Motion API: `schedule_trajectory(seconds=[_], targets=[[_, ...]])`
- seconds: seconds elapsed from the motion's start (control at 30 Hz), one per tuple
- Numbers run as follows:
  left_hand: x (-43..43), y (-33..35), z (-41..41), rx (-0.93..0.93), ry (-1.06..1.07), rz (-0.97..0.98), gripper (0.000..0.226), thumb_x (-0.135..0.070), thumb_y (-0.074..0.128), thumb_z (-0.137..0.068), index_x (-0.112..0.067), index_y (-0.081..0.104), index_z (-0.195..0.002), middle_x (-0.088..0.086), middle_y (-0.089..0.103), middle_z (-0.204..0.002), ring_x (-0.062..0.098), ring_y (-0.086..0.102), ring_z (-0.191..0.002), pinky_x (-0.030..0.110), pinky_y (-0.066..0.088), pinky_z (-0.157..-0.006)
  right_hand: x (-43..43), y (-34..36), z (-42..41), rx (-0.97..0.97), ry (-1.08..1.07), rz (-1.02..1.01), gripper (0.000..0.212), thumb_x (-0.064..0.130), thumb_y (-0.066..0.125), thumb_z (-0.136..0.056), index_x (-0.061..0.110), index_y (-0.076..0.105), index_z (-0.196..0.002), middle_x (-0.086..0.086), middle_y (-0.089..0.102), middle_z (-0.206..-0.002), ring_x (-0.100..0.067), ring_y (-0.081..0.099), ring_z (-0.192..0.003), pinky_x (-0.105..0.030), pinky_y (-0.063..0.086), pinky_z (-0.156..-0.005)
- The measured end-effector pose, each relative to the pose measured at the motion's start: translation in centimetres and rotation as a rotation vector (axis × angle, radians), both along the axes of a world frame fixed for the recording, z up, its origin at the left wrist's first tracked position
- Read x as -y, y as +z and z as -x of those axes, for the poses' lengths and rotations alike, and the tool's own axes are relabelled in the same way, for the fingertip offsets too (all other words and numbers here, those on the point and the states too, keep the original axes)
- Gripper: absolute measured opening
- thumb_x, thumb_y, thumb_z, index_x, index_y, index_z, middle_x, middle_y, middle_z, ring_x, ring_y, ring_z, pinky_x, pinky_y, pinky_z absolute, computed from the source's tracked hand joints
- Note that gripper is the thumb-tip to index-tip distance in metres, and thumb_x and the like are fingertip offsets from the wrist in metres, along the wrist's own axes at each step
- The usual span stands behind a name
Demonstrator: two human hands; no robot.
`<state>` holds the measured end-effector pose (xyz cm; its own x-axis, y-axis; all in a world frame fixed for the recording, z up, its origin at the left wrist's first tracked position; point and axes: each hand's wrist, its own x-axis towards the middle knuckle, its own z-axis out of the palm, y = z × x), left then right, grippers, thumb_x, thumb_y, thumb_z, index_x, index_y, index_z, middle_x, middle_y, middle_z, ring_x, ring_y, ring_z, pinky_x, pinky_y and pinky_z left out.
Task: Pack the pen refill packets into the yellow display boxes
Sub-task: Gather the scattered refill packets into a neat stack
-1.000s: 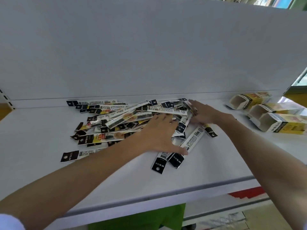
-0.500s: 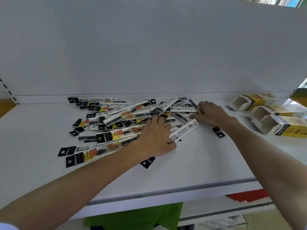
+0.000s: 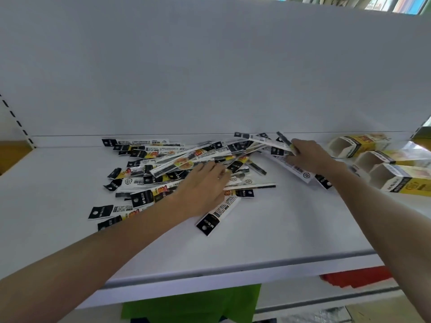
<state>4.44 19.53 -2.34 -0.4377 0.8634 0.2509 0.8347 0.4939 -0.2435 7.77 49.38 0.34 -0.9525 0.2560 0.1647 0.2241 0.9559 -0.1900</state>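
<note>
Single view from a wide-angle camera worn on the head, aimed forward and down. Close in on a flat white metal shelf [image 3: 291, 229], with its front lip slanting across the lower frame. Facing a plain white back panel [image 3: 210, 66] across the whole upper half. Bare forearms entering from both bottom corners, with left hand [image 3: 203, 190] and right hand [image 3: 310, 157] near mid-frame on a heap of long, flat, black, white and yellow plastic pen refill packets [image 3: 163, 164]. Open-ended yellow cardboard display boxes [image 3: 401, 180] pressed against the right edge. Beneath the lip, a bright green patch [image 3: 191, 304] and a red strip [image 3: 356, 277].
</note>
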Motion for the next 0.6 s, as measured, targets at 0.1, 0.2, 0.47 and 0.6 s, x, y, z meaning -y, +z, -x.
schedule_trajectory(seconds=[0.1,0.2,0.47,0.6], targets=[[0.8,-0.3,0.2,0.037,0.001,-0.066,0.044,-0.028,0.066,-0.078,-0.008,0.058,-0.117,0.014,0.059,-0.113,0.03,0.057,-0.101,0.04,0.049,-0.083,-0.6,0.5,-0.8,-0.096,-0.117,0.103,0.041,0.02,0.063,-0.084,0.016,0.029,-0.061,-0.001,0.039,-0.059,-0.025,0.041,-0.066,-0.029,0.026,-0.051],[0.7,-0.5,-0.2,0.127,-0.012,-0.114,0.048,-0.022,0.052,-0.088,-0.014,0.042,-0.135,0.012,0.043,-0.136,0.029,0.04,-0.124,0.041,0.033,-0.102,-0.7,1.0,-1.2,-0.209,-0.201,0.179,0.043,0.017,0.063,-0.084,0.015,0.027,-0.06,-0.003,0.035,-0.058,-0.024,0.038,-0.065,-0.033,0.023,-0.051],[0.1,0.0,-2.9,0.306,0.001,-0.025,0.069,-0.06,0.044,-0.085,-0.024,0.027,-0.141,0.002,0.021,-0.148,0.02,0.015,-0.135,0.034,0.014,-0.11,4.9,4.9,1.4,-0.414,-0.025,0.219,0.042,0.017,0.061,-0.085,0.02,0.026,-0.062,0.002,0.031,-0.057,-0.011,0.026,-0.052,-0.017,0.024,-0.046],[1.9,-0.1,-1.7,0.303,-0.019,-0.072,0.056,-0.045,0.049,-0.09,-0.023,0.034,-0.139,0.004,0.026,-0.145,0.02,0.019,-0.134,0.035,0.021,-0.112,9.9,6.5,3.6,-0.445,0.183,0.242,0.033,0.019,0.062,-0.085,0.018,0.033,-0.068,0.005,0.037,-0.058,-0.011,0.031,-0.051,-0.016,0.026,-0.045]])
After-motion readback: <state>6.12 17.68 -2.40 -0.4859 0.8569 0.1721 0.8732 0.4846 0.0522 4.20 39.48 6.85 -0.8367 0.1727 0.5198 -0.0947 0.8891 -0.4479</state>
